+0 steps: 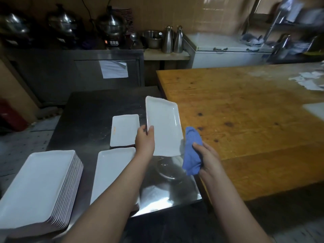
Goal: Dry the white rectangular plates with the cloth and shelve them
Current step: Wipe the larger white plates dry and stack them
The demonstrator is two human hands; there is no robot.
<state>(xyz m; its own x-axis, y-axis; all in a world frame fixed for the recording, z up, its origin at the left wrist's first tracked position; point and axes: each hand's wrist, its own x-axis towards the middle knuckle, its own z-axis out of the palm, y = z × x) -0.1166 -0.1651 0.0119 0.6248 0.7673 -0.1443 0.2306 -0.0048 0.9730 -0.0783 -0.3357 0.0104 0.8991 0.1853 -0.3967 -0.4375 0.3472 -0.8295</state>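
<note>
My left hand point(144, 139) grips a white rectangular plate point(164, 126) by its near left edge and holds it up, tilted, above the steel table point(87, 109). To its right, my right hand point(206, 157) holds a bunched blue cloth point(192, 151), just off the plate's lower right corner. A tall stack of white plates point(40, 186) stands at the near left. A second stack point(112, 171) lies under my left forearm. A smaller white plate point(124, 129) lies behind it.
A large wooden table point(245, 120) fills the right side, with scraps of paper point(308, 81) at its far right. Steel pots, a bowl point(152, 38) and two jugs point(172, 40) stand on counters at the back. A metal rack point(289, 32) is at the far right, blurred.
</note>
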